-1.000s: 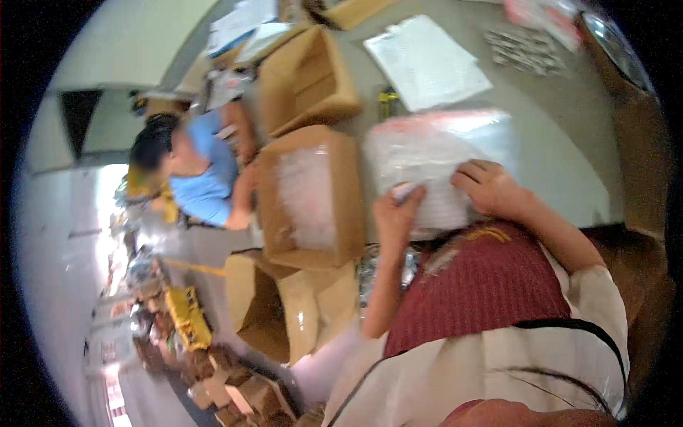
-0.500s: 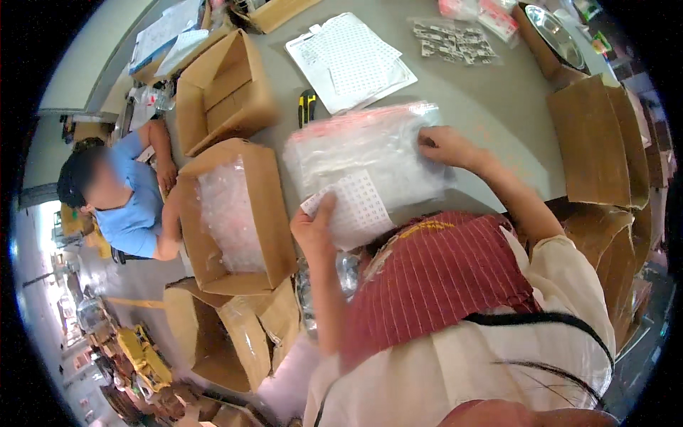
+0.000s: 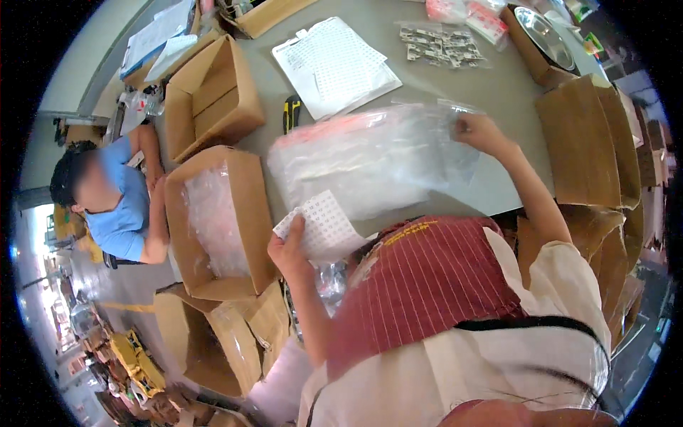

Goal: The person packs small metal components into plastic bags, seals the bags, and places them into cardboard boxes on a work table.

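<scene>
From the head camera, the left hand (image 3: 290,249) is closed on a white sheet of small stickers (image 3: 321,226), thumb on top, held at the near edge of the grey table (image 3: 498,92). The right hand (image 3: 478,132) pinches the far right corner of a large clear plastic bag (image 3: 370,160) that lies across the table, apparently part of a stack, though the glare makes that hard to confirm. An open cardboard box (image 3: 213,220) lined with plastic stands just left of the bag, with a seated person in a blue shirt (image 3: 117,213) beyond it. To do this well, the right hand should keep the bag taut and flat, so that the sticker sheet stays steady and close beside it.
</scene>
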`<state>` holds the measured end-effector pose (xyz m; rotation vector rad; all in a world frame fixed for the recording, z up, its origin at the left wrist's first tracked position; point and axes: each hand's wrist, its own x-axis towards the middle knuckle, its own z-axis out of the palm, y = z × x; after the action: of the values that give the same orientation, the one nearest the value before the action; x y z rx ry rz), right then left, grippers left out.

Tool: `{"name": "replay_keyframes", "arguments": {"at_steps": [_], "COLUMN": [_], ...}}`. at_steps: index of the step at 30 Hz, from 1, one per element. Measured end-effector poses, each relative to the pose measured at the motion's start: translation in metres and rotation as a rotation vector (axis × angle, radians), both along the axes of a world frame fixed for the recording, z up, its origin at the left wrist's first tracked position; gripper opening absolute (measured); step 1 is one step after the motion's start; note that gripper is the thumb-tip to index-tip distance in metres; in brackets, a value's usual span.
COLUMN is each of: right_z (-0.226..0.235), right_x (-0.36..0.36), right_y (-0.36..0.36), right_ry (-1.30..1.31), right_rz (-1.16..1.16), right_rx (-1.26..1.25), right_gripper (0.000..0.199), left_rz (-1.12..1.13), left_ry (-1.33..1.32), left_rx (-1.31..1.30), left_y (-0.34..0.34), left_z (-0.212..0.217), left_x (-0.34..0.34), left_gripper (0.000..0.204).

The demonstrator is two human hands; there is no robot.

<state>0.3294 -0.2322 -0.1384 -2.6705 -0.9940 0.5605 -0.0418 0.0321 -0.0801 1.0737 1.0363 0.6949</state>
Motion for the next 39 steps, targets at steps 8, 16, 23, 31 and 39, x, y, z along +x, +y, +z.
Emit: {"name": "replay_keyframes", "arguments": {"at_steps": [8,16,23,31,39], "right_z": [-0.023,-0.03,0.039,0.083,0.07], "right_x": [-0.047,-0.001,-0.069,-0.122,-0.128], "right_y": [0.066,0.026,0.057,0.096,0.096], "right_ry": [0.057,0.061,0.14,0.203,0.168], "right_rz": [0.124,0.027,0.192,0.506,0.47], "right_rx": [0.367,0.144,0.482,0.731,0.704], "right_gripper": [0.023,0.025,0.018,0.014,0.01], "left_rz": [-0.094,-0.206,-0.442,-0.581,-0.58], "left_ry": [-0.027,0.057,0.247,0.205,0.299], "left_rx": [0.055,0.043,0.24,0.363,0.43], "left_y": [-0.004,-0.005,-0.017,-0.031,-0.026], "left_z": [0.002,-0.003,0.008,0.021,0.005], "left_x": [0.029,0.032,0.069,0.081,0.079], "left_gripper": [0.021,0.025,0.023,0.022,0.025]}}
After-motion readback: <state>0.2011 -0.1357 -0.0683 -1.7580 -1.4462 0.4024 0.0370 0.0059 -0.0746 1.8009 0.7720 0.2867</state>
